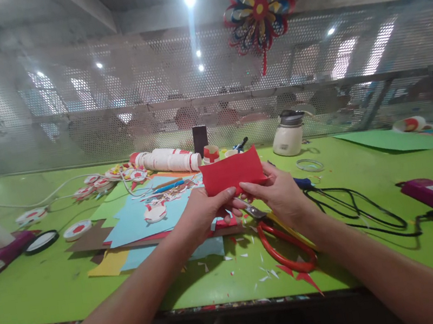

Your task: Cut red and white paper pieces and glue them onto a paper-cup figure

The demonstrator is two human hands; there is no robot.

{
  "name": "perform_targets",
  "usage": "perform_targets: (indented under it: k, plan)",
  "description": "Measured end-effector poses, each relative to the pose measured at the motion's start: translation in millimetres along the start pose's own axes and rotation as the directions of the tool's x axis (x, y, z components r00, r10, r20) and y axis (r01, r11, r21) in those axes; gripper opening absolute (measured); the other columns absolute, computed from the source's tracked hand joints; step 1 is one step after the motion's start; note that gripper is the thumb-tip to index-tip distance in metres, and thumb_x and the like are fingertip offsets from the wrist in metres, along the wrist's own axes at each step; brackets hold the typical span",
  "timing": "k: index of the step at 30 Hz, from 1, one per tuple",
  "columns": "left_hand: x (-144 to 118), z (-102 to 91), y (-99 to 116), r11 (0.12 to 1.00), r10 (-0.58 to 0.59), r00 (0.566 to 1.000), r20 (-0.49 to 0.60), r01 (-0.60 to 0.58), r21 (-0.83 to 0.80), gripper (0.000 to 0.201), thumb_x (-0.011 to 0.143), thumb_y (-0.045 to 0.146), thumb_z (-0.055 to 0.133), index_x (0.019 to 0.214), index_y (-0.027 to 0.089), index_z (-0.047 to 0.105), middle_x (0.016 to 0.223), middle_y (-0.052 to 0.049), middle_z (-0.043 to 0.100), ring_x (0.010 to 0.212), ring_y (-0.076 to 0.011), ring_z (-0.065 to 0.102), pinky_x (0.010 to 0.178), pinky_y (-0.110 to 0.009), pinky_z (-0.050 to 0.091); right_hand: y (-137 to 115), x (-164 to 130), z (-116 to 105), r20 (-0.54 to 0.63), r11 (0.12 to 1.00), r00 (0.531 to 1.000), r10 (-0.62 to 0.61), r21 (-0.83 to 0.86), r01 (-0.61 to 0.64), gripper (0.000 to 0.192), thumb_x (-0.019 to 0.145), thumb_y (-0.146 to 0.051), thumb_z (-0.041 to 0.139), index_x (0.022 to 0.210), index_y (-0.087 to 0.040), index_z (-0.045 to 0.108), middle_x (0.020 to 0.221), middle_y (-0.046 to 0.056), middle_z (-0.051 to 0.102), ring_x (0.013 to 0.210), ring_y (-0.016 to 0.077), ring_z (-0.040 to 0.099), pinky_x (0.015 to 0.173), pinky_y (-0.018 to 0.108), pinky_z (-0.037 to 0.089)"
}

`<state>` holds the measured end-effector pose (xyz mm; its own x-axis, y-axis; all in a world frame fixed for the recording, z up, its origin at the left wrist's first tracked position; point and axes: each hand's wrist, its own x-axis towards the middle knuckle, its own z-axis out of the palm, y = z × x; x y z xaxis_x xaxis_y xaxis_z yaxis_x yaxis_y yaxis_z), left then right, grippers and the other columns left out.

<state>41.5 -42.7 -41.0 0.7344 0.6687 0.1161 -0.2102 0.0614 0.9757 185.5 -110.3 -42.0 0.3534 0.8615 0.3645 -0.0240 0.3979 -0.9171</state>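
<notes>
We see two bare hands holding a folded red paper sheet [233, 172] up above a lime-green work surface [33, 278], approx. centre of view. Left hand [203, 210] pinches its lower edge, fingers closed on it; right hand [281, 193] grips the lower right edge the same way. Just below the right hand, red-handled scissors [285, 244] lie on the surface w/ paper scraps around. Light-blue paper sheets [143, 217] lie left of the hands.
</notes>
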Motion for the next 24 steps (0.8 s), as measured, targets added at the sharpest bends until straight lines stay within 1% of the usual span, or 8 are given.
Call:
perform_targets:
  k: [5,7,13,16,18,20,22,24]
  plan:
    - [-1.1,1.0,1.2,0.997,-0.064,0.998,0.000,0.064,-0.032,0.024,0.073,0.028,0.066,0.086,0.008,0.064,0.065,-0.010,0.068,0.047,-0.0106,0.057,0.045,-0.021,0.041,-3.0,-0.2,0.0,-0.004,1.000,1.000,0.029,0.000,-0.029,0.040,0.060,-0.024,0.077,0.094,-0.018,0.057,0.071,0.000,0.068,0.055,0.0120,0.058,0.056,0.028,0.047]
    - [-1.1,-0.5,1.2,0.998,-0.069,0.998,0.008,0.069,-0.015,0.025,0.073,0.029,0.066,0.087,0.008,0.064,0.067,-0.010,0.068,0.049,-0.0113,0.058,0.046,-0.022,0.042,-3.9,-0.2,0.0,-0.006,0.999,0.999,0.039,0.007,-0.038,0.042,0.059,-0.024,0.078,0.095,-0.017,0.057,0.071,0.000,0.068,0.055,0.0124,0.059,0.056,0.029,0.047]
    - [-1.9,-6.4,5.7,0.997,-0.031,0.999,0.036,0.028,0.072,0.032,0.071,0.032,0.067,0.094,0.009,0.064,0.074,-0.012,0.068,0.061,-0.0170,0.063,0.046,-0.022,0.041,-3.7,-0.2,0.0,0.002,0.999,1.000,0.028,-0.021,-0.028,0.041,0.058,-0.024,0.078,0.093,-0.017,0.058,0.066,-0.001,0.067,0.050,0.0117,0.057,0.051,0.028,0.046]
    - [-2.6,-5.3,9.0,0.992,-0.047,0.999,0.021,0.044,0.122,0.036,0.069,0.034,0.069,0.095,0.010,0.064,0.078,-0.012,0.068,0.066,-0.0189,0.064,0.048,-0.022,0.043,-1.2,0.5,0.0,-0.006,0.999,1.000,0.022,-0.025,-0.022,0.043,0.058,-0.024,0.078,0.096,-0.017,0.058,0.073,0.001,0.070,0.056,0.0135,0.060,0.054,0.028,0.048]
    - [-2.5,-3.8,9.2,0.986,-0.054,0.999,-0.004,0.054,0.156,0.036,0.067,0.034,0.071,0.094,0.010,0.065,0.079,-0.012,0.068,0.065,-0.0189,0.065,0.048,-0.023,0.043,0.0,0.5,0.7,-0.015,0.999,1.000,0.017,-0.033,-0.018,0.044,0.058,-0.024,0.078,0.097,-0.017,0.059,0.077,0.002,0.070,0.060,0.0144,0.062,0.057,0.029,0.049]
    - [-2.1,-2.8,7.7,0.981,-0.039,0.998,-0.039,0.045,0.189,0.035,0.065,0.033,0.073,0.091,0.010,0.065,0.076,-0.012,0.068,0.061,-0.0179,0.064,0.046,-0.022,0.042,-0.1,-0.2,2.0,-0.011,0.999,1.000,0.018,-0.049,-0.019,0.041,0.059,-0.024,0.077,0.095,-0.017,0.059,0.073,0.001,0.070,0.058,0.0138,0.061,0.056,0.028,0.048]
    - [-1.5,-2.6,5.4,0.978,-0.011,0.998,-0.056,0.022,0.205,0.032,0.067,0.032,0.071,0.088,0.010,0.065,0.073,-0.012,0.068,0.058,-0.0165,0.063,0.045,-0.021,0.040,-1.3,-1.6,3.6,0.000,0.998,1.000,0.021,-0.063,-0.021,0.037,0.060,-0.025,0.077,0.092,-0.017,0.059,0.068,-0.001,0.068,0.054,0.0130,0.059,0.054,0.028,0.047]
    - [-1.0,-2.9,3.4,0.979,0.014,0.999,-0.050,-0.004,0.204,0.029,0.070,0.032,0.068,0.088,0.010,0.065,0.069,-0.011,0.068,0.055,-0.0152,0.062,0.044,-0.021,0.040,-2.4,-2.8,4.5,0.010,0.998,1.000,0.021,-0.065,-0.020,0.035,0.061,-0.025,0.076,0.091,-0.017,0.059,0.066,-0.001,0.067,0.053,0.0123,0.058,0.053,0.027,0.047]
